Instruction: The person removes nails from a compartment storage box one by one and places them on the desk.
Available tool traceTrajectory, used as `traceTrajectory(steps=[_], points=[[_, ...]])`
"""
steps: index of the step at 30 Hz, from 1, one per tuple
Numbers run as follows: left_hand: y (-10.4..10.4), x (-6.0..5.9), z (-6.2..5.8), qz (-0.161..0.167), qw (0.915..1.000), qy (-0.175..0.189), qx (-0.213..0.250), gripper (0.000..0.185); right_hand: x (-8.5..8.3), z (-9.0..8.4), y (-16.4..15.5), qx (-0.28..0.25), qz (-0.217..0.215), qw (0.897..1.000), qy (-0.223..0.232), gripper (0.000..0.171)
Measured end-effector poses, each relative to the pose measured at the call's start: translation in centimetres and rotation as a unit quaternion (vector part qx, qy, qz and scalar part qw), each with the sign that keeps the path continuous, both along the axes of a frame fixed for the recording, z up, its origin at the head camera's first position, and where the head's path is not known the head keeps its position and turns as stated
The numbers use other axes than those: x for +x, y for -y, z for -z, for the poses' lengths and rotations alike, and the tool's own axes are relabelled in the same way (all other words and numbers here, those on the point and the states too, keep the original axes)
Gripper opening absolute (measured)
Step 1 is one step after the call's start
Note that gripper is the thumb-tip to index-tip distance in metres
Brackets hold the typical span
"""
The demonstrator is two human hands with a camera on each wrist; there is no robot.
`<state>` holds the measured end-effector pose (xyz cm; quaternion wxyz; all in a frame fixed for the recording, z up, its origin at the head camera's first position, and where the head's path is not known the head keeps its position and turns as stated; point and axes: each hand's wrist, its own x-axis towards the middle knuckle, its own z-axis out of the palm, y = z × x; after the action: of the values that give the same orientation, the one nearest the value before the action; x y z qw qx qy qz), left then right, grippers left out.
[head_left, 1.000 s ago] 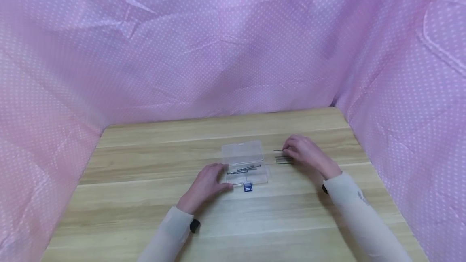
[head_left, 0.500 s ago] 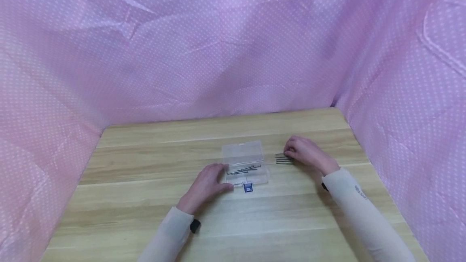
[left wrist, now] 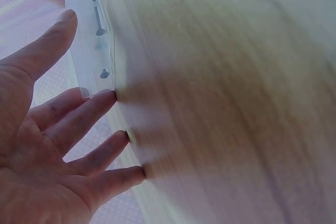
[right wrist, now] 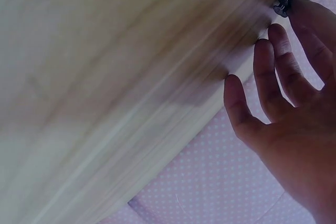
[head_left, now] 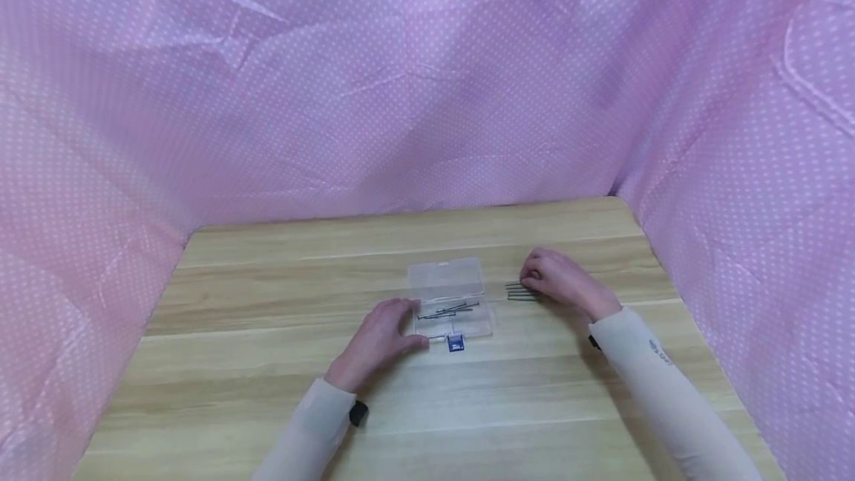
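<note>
Thin grey metal nails (head_left: 518, 292) lie bunched on the wooden tabletop (head_left: 267, 362) under the right hand (head_left: 559, 278), fingers spread, fingertips touching them; left hand (head_left: 379, 340), relaxed, rests against a clear plastic box (head_left: 449, 301).

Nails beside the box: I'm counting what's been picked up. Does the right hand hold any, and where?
The right hand holds none; its fingertips touch the heads of the nails on the table.
</note>
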<state>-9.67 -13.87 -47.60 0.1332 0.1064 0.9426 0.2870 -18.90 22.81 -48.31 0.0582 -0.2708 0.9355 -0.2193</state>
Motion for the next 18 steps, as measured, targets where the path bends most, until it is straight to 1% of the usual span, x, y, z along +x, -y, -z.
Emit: traceTrajectory(steps=[7, 10, 14, 18], points=[[-0.01, -0.16, -0.05, 0.002, 1.0, -0.001, -0.002, 0.076, 0.04, -0.16, -0.05, -0.008, 0.005, 1.0, 0.015, 0.005], [0.0, -0.15, -0.06, 0.0, 1.0, 0.0, 0.003, 0.076, 0.04, -0.15, -0.06, -0.012, 0.007, 1.0, 0.014, 0.005], [0.0, -0.18, -0.03, -0.002, 1.0, 0.001, 0.004, 0.076, 0.25, -0.27, -0.04, -0.018, 0.009, 1.0, 0.003, 0.005], [-0.03, -0.25, -0.03, -0.002, 1.0, 0.002, 0.005, 0.075, 0.74, -0.53, 0.15, -0.022, 0.011, 0.999, -0.021, 0.007]])
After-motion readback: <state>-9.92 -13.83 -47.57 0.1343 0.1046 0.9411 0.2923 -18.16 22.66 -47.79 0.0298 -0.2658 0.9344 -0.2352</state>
